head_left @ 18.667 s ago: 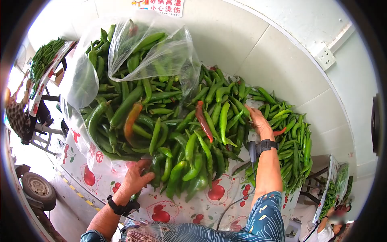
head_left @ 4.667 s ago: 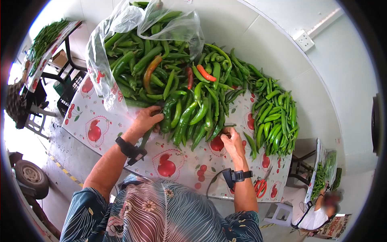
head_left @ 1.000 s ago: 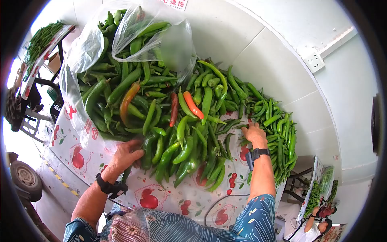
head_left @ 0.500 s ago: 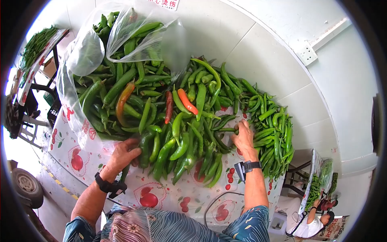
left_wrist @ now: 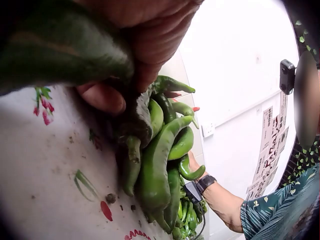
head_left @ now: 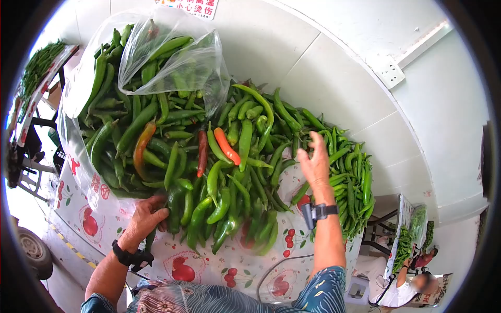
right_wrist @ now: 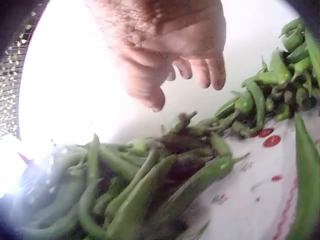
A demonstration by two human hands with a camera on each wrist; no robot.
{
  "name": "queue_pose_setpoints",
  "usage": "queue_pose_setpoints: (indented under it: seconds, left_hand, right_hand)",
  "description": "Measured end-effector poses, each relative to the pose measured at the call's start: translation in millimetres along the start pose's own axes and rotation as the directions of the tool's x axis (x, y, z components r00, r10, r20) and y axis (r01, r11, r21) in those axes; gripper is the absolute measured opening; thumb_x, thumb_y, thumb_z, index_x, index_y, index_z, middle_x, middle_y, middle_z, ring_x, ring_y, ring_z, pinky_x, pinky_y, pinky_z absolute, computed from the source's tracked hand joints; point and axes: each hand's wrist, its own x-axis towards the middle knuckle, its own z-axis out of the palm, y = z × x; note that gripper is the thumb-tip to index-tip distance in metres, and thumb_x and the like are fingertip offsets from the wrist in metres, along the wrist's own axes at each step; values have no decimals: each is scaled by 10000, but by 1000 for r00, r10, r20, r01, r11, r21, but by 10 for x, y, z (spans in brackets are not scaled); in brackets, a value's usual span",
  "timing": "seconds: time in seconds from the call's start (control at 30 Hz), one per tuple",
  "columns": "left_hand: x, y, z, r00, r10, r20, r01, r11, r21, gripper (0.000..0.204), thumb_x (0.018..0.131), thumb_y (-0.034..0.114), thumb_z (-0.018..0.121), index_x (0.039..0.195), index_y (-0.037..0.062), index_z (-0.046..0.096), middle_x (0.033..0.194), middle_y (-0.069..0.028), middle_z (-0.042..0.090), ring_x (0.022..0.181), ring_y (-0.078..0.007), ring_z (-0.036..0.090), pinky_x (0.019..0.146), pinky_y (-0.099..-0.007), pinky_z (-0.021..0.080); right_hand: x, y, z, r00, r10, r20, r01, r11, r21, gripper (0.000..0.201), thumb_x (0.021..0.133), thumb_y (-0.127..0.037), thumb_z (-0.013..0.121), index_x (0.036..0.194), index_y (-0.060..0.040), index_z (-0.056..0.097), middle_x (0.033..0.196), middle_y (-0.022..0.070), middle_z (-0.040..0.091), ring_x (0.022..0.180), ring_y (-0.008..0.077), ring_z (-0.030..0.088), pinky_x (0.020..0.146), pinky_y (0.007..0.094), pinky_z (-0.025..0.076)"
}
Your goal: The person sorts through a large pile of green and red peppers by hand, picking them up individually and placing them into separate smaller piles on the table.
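In the head view my left hand (head_left: 148, 219) rests at the near-left edge of a heap of green chili peppers (head_left: 222, 203), beside a plastic bag. In the left wrist view its fingers curl round a large dark green pepper (left_wrist: 65, 47), the thumb (left_wrist: 107, 97) beneath. My right hand (head_left: 315, 164) hovers over the gap between this heap and a pile of smaller green peppers (head_left: 355, 177). Its fingers are spread with nothing between them, as the right wrist view also shows. An orange-red pepper (head_left: 226, 146) and a dark red one (head_left: 202, 154) lie on the heap.
The clear plastic bag (head_left: 172, 78), full of peppers, spills onto the fruit-patterned tablecloth (head_left: 182, 268). A tiled wall (head_left: 313, 62) stands behind. A cable (head_left: 271, 268) crosses the cloth near my right forearm. Other pepper tables and a person (head_left: 399, 292) are farther off.
Over the last second my right hand has left the peppers at the small pile's edge and risen, fingers spreading. My left hand has stayed at the heap's edge. The orange-red pepper appeared since the oldest frame.
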Motion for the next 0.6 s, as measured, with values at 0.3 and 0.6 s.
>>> queue_pose_setpoints:
  seconds: [0.3, 0.6]
  left_hand:
    - [37, 6, -10, 999, -32, -5, 32, 999, -1, 432, 818, 112, 590, 1165, -125, 489, 833, -132, 628, 553, -156, 599, 496, -273, 500]
    - [38, 20, -22, 997, -77, 11, 77, 997, -15, 431, 835, 134, 597, 1169, -116, 488, 878, -128, 630, 574, -147, 605, 501, -264, 512]
  right_hand:
    - [630, 1003, -83, 944, 322, -68, -325, 878, -352, 793, 771, -402, 670, 1349, 43, 361, 1312, 263, 462, 1236, 366, 440, 1047, 429, 331]
    - [880, 808, 51, 815, 560, 145, -452, 773, -446, 836, 781, -572, 595, 1372, -23, 372, 1274, 245, 515, 1163, 362, 520, 980, 412, 407]
